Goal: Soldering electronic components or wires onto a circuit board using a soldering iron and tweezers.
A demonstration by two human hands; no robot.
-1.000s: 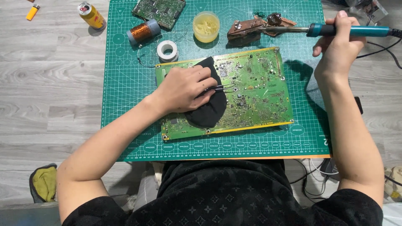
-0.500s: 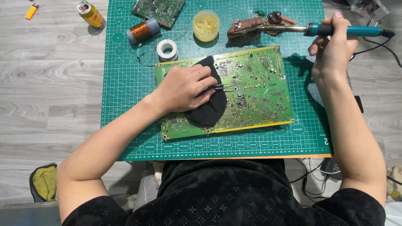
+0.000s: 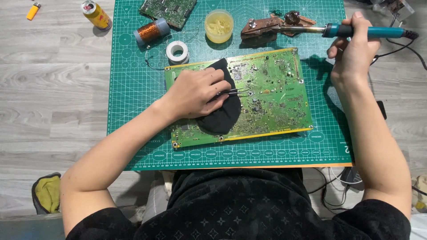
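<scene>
A green circuit board (image 3: 267,95) lies flat on the green cutting mat (image 3: 133,111), a black cloth (image 3: 222,118) draped over its left part. The left hand (image 3: 195,91) rests on that cloth, pinching thin tweezers (image 3: 235,92) against the board. The right hand (image 3: 353,51) grips a blue-handled soldering iron (image 3: 356,31), tip over the brown stand (image 3: 271,26).

The circuit board (image 3: 267,93) looked glossy green, the cloth (image 3: 222,118) matt black, the tweezers (image 3: 235,92) bright metal, the tabletop (image 3: 53,89) grey wood-grain.
</scene>
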